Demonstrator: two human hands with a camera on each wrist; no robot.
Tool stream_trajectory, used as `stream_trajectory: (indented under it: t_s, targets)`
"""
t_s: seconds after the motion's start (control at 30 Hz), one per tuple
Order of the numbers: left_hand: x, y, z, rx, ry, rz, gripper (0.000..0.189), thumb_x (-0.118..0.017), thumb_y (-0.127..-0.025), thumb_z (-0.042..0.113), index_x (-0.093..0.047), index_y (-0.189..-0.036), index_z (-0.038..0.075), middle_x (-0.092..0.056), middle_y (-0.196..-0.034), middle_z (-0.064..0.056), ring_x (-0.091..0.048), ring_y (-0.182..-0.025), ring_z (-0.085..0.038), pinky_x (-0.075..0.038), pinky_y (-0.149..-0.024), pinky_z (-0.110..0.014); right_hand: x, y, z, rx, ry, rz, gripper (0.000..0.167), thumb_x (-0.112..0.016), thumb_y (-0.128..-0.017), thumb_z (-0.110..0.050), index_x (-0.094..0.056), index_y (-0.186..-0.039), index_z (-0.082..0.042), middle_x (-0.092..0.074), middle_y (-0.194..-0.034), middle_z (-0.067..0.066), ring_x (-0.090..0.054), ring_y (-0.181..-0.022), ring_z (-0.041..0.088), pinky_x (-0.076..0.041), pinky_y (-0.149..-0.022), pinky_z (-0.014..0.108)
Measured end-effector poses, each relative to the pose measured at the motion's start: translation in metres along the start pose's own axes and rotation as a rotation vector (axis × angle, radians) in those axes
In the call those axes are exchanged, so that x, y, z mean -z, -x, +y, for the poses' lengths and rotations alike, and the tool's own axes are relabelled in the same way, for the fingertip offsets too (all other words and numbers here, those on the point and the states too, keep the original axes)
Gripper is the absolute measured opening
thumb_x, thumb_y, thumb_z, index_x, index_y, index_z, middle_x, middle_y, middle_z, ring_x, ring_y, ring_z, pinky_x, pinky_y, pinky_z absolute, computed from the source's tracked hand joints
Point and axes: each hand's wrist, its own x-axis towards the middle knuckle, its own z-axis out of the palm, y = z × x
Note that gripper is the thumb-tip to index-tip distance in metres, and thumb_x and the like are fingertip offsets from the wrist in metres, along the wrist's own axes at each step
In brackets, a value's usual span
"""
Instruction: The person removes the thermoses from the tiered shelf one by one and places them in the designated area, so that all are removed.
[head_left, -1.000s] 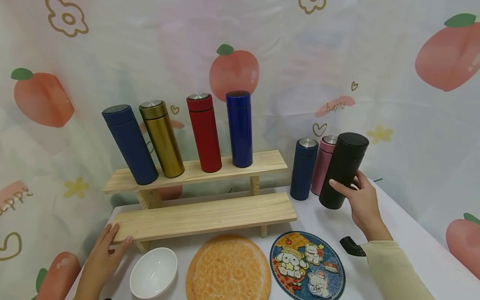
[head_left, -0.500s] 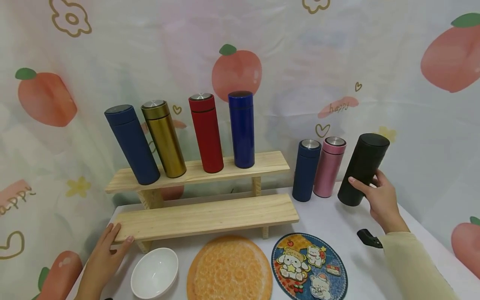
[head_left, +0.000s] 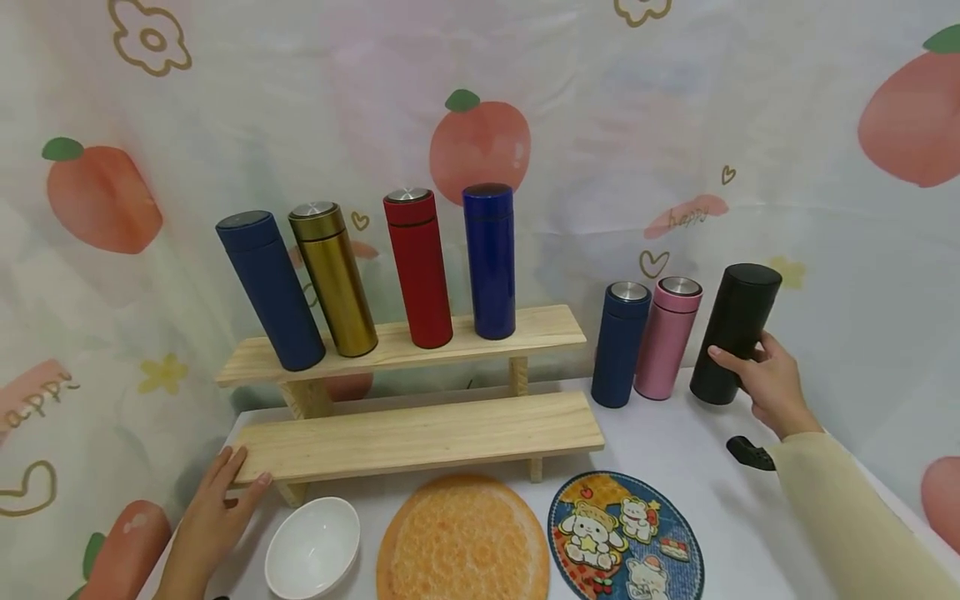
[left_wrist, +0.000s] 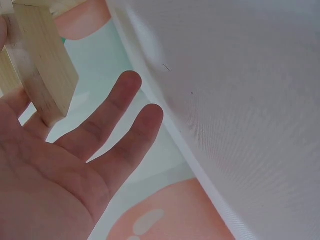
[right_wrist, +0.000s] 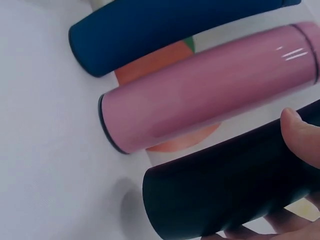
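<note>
My right hand [head_left: 776,387] grips a black thermos bottle [head_left: 738,317], thumb on its near side, base close over the white table at the far right. Left of it stand a pink thermos [head_left: 670,342] and a navy thermos [head_left: 620,346] with silver lid tops. In the right wrist view, the black bottle [right_wrist: 215,192] lies beside the pink one [right_wrist: 210,90], with a gap between them. My left hand [head_left: 210,525] rests at the left end of the lower shelf of a wooden two-tier stand [head_left: 420,437]. In the left wrist view, two straight fingers [left_wrist: 127,145] extend past the board end [left_wrist: 47,65].
On the upper shelf [head_left: 543,327] stand blue [head_left: 273,292], gold [head_left: 337,283], red [head_left: 420,271] and glossy blue [head_left: 490,262] thermoses. In front are a white bowl [head_left: 313,546], a round waffle-patterned mat [head_left: 462,542] and a cartoon mat [head_left: 622,533]. A printed curtain [head_left: 585,125] hangs behind.
My right hand has carried the black thermos rightward, from in front of the pink thermos to its right side, and a little farther back. The left hand stays at the shelf.
</note>
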Motion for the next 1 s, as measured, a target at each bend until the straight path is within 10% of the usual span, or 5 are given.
stream_trajectory:
  t_s: [0.23,1.0]
  targets:
    - [0.000,0.000,0.001,0.067,-0.006,-0.044,0.088,-0.057,-0.111,0.050,-0.024,-0.164,-0.011,-0.012,-0.169,-0.039,-0.042,-0.142,-0.057,-0.051,-0.106,-0.062,-0.001,-0.015,0.012,-0.030,-0.020,-0.018,0.106,-0.067,-0.106,-0.044,0.011,-0.170,-0.012,0.007,-0.174,0.031,-0.008,-0.154,0.061,-0.012,-0.113,0.083]
    - [-0.004,0.001,0.002,-0.015,-0.011,0.058,0.078,-0.063,-0.110,0.039,-0.034,-0.159,-0.013,-0.023,-0.166,-0.039,-0.049,-0.136,-0.056,-0.056,-0.098,-0.060,-0.016,-0.046,0.031,0.019,0.035,0.013,0.098,-0.062,-0.109,-0.041,0.007,-0.170,-0.007,0.005,-0.176,0.026,-0.003,-0.157,0.056,-0.015,-0.118,0.078]
